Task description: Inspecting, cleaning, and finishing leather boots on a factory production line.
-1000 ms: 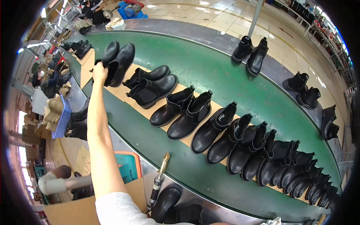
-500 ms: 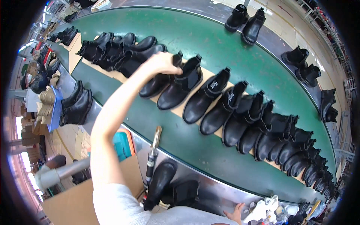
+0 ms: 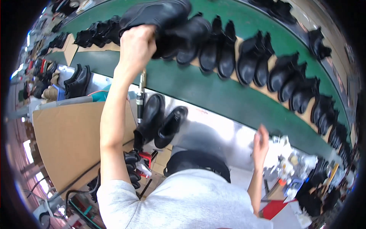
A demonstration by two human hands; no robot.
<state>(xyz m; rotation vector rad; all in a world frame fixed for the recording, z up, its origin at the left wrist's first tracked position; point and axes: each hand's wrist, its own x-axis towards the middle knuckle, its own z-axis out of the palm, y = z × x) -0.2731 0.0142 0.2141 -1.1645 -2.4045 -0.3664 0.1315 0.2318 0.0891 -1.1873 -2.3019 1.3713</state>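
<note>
My left hand point(image 3: 137, 47) is closed around the upper part of a black ankle boot point(image 3: 156, 15), raised above the green conveyor belt point(image 3: 225, 97). Another black boot point(image 3: 187, 32) is just beside it, smeared by motion; whether my hand holds this one too, I cannot tell. My right hand point(image 3: 261, 144) is over the metal edge at the right with nothing in it, fingers stretched and slightly blurred. Nearest to it is a pile of crumpled white material point(image 3: 280, 152). A long row of black boots point(image 3: 248, 63) stands on cardboard along the belt.
A handheld tool with a metal tip point(image 3: 140, 99) hangs at the belt's near edge, beside two black boots point(image 3: 155, 108). A cardboard sheet point(image 3: 72, 141) stands at the left. Small items clutter the right side point(image 3: 301, 168). More boots point(image 3: 78, 86) stand farther left.
My left hand has gone from reaching into the row to holding a boot up in the air. My right hand has risen from the lower edge. The whole view has shifted.
</note>
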